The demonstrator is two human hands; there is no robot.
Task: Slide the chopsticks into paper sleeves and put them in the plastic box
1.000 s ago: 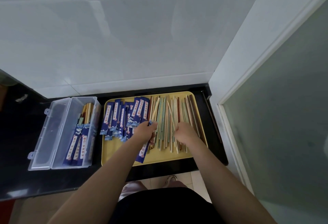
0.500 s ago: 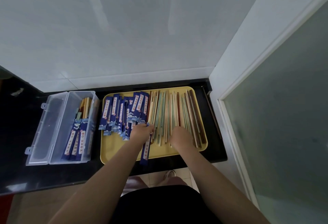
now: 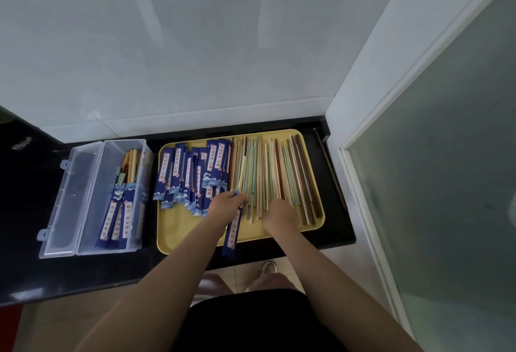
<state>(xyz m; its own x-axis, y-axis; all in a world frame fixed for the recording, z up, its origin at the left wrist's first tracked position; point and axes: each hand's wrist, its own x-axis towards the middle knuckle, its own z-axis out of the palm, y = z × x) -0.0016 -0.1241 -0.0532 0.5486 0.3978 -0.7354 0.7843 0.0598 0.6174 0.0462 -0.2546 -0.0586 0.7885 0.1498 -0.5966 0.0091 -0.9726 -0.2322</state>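
A yellow tray [image 3: 181, 228] holds a heap of blue paper sleeves [image 3: 192, 175] on its left half and several loose chopsticks [image 3: 268, 175] in tan, green, red and brown on its right half. My left hand [image 3: 226, 206] grips one blue sleeve [image 3: 233, 235] that hangs down over the tray's front edge. My right hand [image 3: 279, 212] rests on the near ends of the loose chopsticks, fingers curled down; whether it holds any is hidden. The clear plastic box [image 3: 83, 212] stands open to the left, with several sleeved chopsticks [image 3: 120, 212] inside.
The tray and box sit on a black counter [image 3: 28, 226] against a white tiled wall. The box's lid [image 3: 67, 198] lies flat to its left. A white door frame with frosted glass [image 3: 432, 184] rises at the right. My shoe [image 3: 266, 268] shows below the counter's edge.
Both hands have drifted slightly toward the tray's front edge. The held sleeve now hangs lower over that edge. The camera has tilted a little.
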